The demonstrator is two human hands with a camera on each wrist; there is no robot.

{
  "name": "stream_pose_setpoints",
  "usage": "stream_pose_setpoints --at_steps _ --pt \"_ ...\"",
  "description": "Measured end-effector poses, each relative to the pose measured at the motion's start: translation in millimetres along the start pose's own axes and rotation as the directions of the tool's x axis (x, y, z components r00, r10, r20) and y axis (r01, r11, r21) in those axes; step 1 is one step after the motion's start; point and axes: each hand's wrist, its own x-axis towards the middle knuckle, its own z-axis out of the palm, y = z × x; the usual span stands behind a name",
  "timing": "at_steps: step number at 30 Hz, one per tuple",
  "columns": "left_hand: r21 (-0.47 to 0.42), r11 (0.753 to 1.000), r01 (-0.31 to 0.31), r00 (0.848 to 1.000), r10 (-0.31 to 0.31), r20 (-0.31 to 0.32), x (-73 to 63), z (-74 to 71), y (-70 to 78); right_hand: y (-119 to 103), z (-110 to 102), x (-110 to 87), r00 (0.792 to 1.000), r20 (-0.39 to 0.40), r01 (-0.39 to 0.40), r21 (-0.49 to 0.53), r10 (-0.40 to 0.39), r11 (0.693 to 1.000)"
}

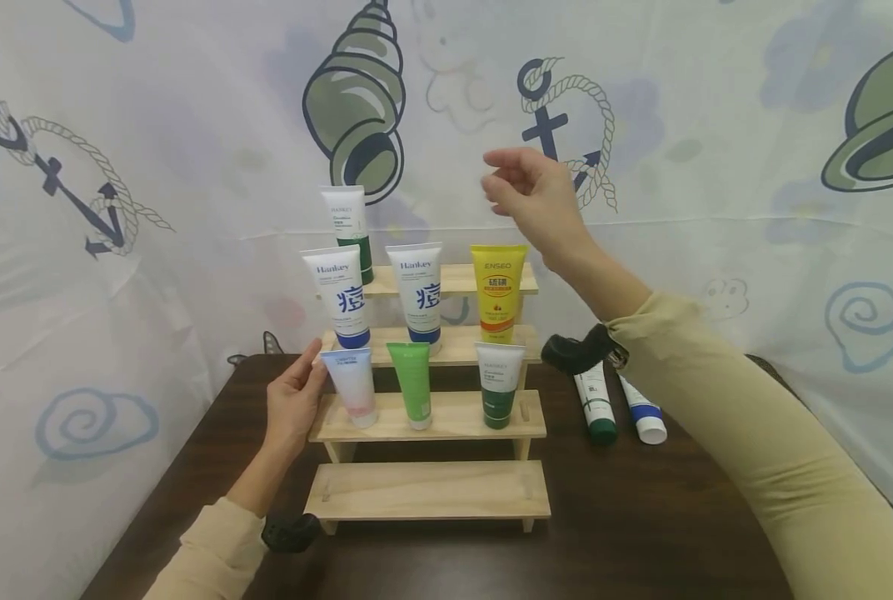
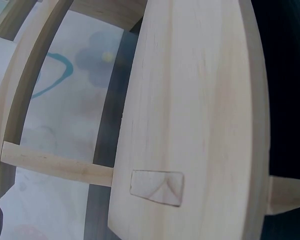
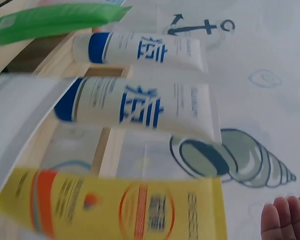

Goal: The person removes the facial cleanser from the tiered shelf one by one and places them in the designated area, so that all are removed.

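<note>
Dark table (image 1: pixel 641 525) — tiered wooden stand (image 1: pixel 427 492), green-capped tube (image 1: pixel 596 404), white-capped tube (image 1: pixel 644 414)

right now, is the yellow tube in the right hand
No, in the head view the yellow tube stands on the rack, with a visible gap between it and the right hand.

Finishes: bare wood, plastic, cloth

Stepped rack (image 1: pixel 446 492): pale wood, matt, smooth, grain showing, looks unvarnished. Table (image 1: pixel 641 517): dark wood look, faint sheen. Yellow tube (image 1: pixel 498 292) and green tube (image 1: pixel 413 383): smooth plastic, mild gloss. White-and-blue tubes (image 1: pixel 418 287): smooth plastic, satin. Backdrop (image 1: pixel 229 100): printed cloth, matt, lightly creased. Right sleeve (image 1: pixel 754 433): matt cloth, wrinkled. Black wrist mount (image 1: pixel 576 354): plastic, from where I stand.
</note>
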Motion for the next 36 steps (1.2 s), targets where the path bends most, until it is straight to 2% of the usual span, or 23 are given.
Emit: stream_pose_setpoints --at_steps 9,17,25,36 --pt "-0.001 1.000 -0.013 1.000 0.013 0.001 0.0 -0.6 -2.4 -13 57 22.6 0.985 0.100 -0.140 0.011 0.138 0.990" --pt "-0.025 0.999 -0.033 0.999 0.033 0.003 0.5 -1.4 -1.8 -14 94 38.8 0.970 0.151 -0.183 -0.059 0.190 0.981" --pt "-0.012 0.999 -0.038 0.999 0.039 0.010 -2.3 -1.3 -2.8 -5 112 50.7 0.960 0.167 -0.198 -0.155 0.223 0.968" --pt "0.002 0.998 -0.065 0.998 0.064 0.011 -1.9 -2.2 -3.3 -1 121 58.9 0.947 0.187 -0.217 -0.221 0.260 0.951"
